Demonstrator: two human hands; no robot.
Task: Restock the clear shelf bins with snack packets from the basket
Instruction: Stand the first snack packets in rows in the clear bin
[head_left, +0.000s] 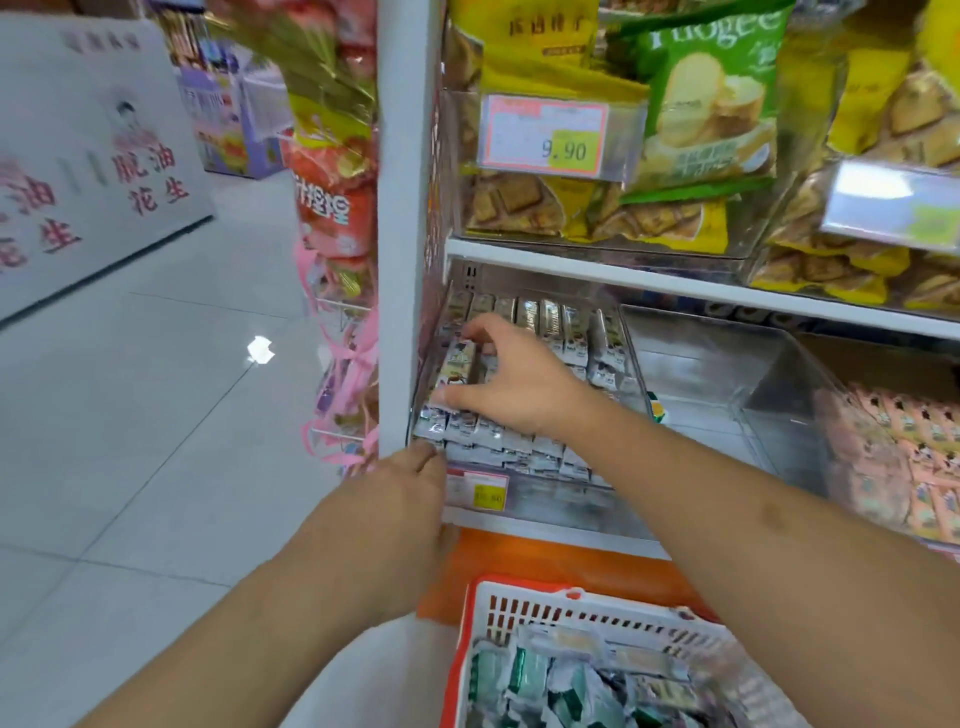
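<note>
1. The small silver-and-white snack packets stand packed in rows inside the clear plastic shelf bin at the left end of the lower white shelf, beside the white upright post.
2. More packets, green and silver, lie heaped in the white-and-orange slotted plastic basket below the shelf, at the bottom of view.
3. The right hand reaches into the bin from the right, arm stretched, fingers spread and curled over a small bundle of packets that it holds tilted on top of the rows.
4. The left hand comes up from below, back towards me, its fingertips curled against the bin's front left corner; whether it grips anything I cannot tell.
5. The neighbouring clear bin sits just right, then one with pink packets.
6. Above, yellow and green biscuit bags crowd behind a price tag reading 9.90.
7. Pale grey floor tiles stretch left towards a white display board with red characters.
</note>
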